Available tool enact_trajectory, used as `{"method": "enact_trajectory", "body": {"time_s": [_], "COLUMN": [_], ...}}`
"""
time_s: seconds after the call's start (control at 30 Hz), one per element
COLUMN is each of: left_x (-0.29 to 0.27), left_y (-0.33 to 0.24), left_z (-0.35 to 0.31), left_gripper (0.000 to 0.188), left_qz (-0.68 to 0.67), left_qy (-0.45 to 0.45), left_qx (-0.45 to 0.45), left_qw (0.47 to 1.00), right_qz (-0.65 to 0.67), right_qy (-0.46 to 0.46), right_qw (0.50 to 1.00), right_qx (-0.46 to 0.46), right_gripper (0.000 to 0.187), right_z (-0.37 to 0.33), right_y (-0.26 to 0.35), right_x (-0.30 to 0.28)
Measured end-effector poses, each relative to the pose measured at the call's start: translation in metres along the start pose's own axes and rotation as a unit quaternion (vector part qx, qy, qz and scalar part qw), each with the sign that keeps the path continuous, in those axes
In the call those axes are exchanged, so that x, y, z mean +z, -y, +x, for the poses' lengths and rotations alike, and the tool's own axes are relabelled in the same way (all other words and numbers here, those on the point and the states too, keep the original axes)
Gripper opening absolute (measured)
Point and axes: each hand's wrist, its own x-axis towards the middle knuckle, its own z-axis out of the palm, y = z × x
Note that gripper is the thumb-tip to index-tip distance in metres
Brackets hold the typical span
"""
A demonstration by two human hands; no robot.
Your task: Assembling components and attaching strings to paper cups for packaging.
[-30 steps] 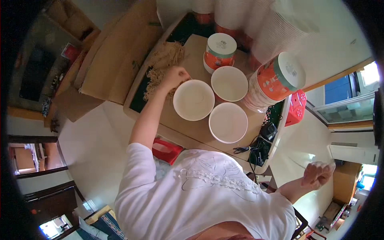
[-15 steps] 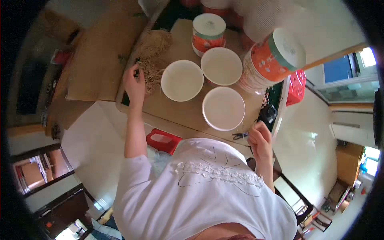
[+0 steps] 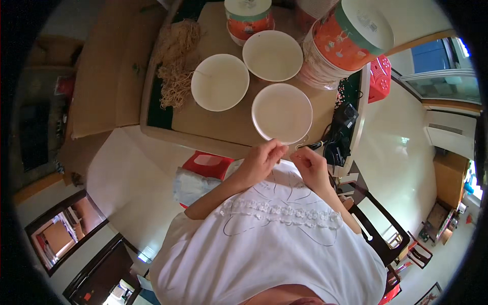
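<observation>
My left hand (image 3: 264,160) and my right hand (image 3: 310,165) are close together at the table's front edge, fingers of both pinched. A thin pale cord (image 3: 305,138) loops by the front tub's rim and runs toward my right fingers. What the left fingertips pinch is too small to make out. Just beyond them stands the front white paper tub (image 3: 282,113), its round mouth facing up. Two more upright tubs, the left one (image 3: 220,82) and the far one (image 3: 272,56), stand behind it. A tangled heap of tan cords (image 3: 178,66) lies at the table's left.
Upside-down orange-and-green tubs stand in a tall stack (image 3: 345,38) at right and a shorter stack (image 3: 249,18) behind. Black cables and an adapter (image 3: 336,150) lie at the right edge. A large cardboard box (image 3: 104,71) is on the left, and a red stool (image 3: 207,165) below the table.
My left hand has left the tan cord heap and come right and nearer, beside my right hand. My right hand has shifted slightly left. The view has tilted, so the tubs sit higher.
</observation>
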Motion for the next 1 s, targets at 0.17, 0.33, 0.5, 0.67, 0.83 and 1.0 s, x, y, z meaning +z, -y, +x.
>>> {"method": "enact_trajectory", "body": {"time_s": [0.17,0.33,0.5,0.67,0.83,1.0], "left_x": [0.006,0.005,0.001,0.001,-0.004,-0.005], "left_y": [0.007,0.029,0.020,0.016,0.017,0.014], "left_z": [-0.006,-0.004,-0.005,0.000,0.000,0.001], "left_gripper": [0.023,0.024,0.031,0.025,0.017,0.014], "left_qz": [-0.042,-0.109,-0.175,-0.197,-0.180,-0.140], "left_qy": [0.081,0.034,0.098,0.121,0.105,0.086], "left_qx": [-0.048,-0.106,-0.187,-0.135,-0.121,-0.080], "left_qw": [0.995,0.988,0.962,0.963,0.971,0.983], "right_qz": [-0.141,-0.039,-0.114,-0.198,-0.060,-0.013], "right_qy": [0.038,0.040,0.040,0.042,0.003,-0.013], "right_qw": [0.985,0.998,0.987,0.960,0.994,0.999], "right_qx": [-0.092,0.000,-0.110,-0.192,-0.086,-0.033], "right_gripper": [0.008,0.009,0.008,0.009,0.010,0.010], "right_z": [-0.001,-0.001,0.002,0.007,0.005,0.006], "right_y": [0.008,0.006,0.013,0.004,0.006,-0.005], "right_x": [0.000,-0.004,-0.011,-0.002,0.012,0.018]}}
